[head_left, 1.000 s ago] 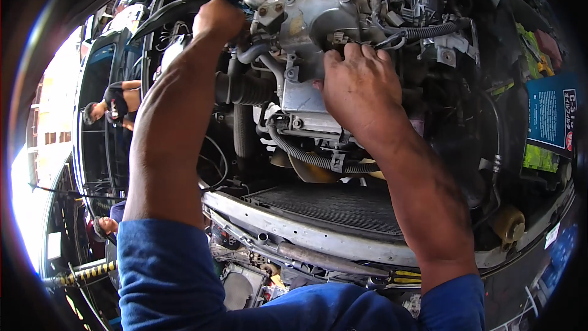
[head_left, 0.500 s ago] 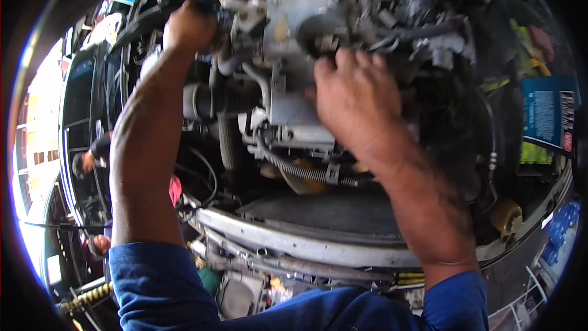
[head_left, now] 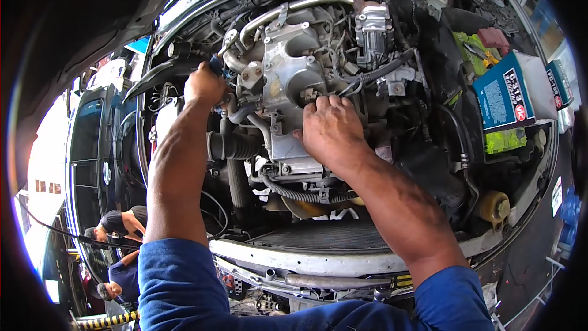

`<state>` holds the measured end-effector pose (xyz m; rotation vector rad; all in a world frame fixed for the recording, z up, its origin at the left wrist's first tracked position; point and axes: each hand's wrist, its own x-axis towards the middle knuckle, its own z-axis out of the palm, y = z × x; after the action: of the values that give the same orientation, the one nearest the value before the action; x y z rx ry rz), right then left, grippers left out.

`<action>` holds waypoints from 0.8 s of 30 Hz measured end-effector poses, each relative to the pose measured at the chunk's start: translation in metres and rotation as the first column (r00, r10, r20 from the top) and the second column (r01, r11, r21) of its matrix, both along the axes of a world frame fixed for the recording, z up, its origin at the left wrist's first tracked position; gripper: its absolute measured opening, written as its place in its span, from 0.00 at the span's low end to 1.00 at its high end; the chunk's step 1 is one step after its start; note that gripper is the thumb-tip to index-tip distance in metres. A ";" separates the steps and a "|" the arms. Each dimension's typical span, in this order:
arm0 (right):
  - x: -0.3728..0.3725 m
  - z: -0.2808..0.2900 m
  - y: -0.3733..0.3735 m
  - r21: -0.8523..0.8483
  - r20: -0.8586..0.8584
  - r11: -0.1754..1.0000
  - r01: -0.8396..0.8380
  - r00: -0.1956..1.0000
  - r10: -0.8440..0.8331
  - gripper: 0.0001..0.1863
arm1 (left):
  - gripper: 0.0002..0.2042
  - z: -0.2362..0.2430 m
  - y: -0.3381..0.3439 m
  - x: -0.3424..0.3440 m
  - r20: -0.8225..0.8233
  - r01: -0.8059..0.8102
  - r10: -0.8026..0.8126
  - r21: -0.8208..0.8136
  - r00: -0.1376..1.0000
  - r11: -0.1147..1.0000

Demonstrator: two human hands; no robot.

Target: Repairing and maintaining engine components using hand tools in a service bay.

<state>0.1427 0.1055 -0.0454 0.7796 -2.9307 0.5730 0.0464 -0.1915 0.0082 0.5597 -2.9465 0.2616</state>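
A car engine lies in front of me, with a grey metal cover [head_left: 283,89] in its middle. My left hand [head_left: 205,86] is closed like a fist at the left side of the engine, beside a small blue piece [head_left: 215,64] and the hoses. What its fingers hold is hidden. My right hand [head_left: 334,127] lies over the right edge of the cover, back of the hand up and fingers curled downward next to a round recess. Its fingertips are partly out of sight among cables, and I cannot make out what they grip. Below the left hand runs a ribbed black hose [head_left: 236,146].
Blue-and-white boxes [head_left: 505,95] and a yellow-green item [head_left: 505,141] rest along the right side of the bay. A yellowish capped reservoir [head_left: 493,207] sits at the front right. The front crossmember [head_left: 343,258] spans near my body. Two people [head_left: 125,279] are at the far left.
The whole view has shifted, so the engine sits lower and more of its far end shows. Both hands stay at about the same engine spots. The picture is sharper.
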 end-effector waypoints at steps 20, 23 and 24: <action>0.006 -0.001 -0.001 -0.075 -0.016 0.997 0.037 0.999 -0.039 0.25 | 0.23 0.026 0.045 -0.004 0.150 -0.121 0.097 0.159 0.984 0.980; 0.003 -0.002 0.000 -0.069 0.028 0.997 0.042 0.999 -0.040 0.25 | 0.25 0.027 0.052 -0.006 0.153 -0.114 0.090 0.158 0.984 0.981; 0.002 -0.003 0.000 -0.071 0.034 0.997 0.041 0.999 -0.039 0.25 | 0.25 0.028 0.051 -0.004 0.141 -0.143 0.117 0.185 0.983 0.972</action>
<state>0.1449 0.1057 -0.0488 0.7091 -2.9292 0.6894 0.0427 -0.1403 0.0357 0.7925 -3.0855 0.0219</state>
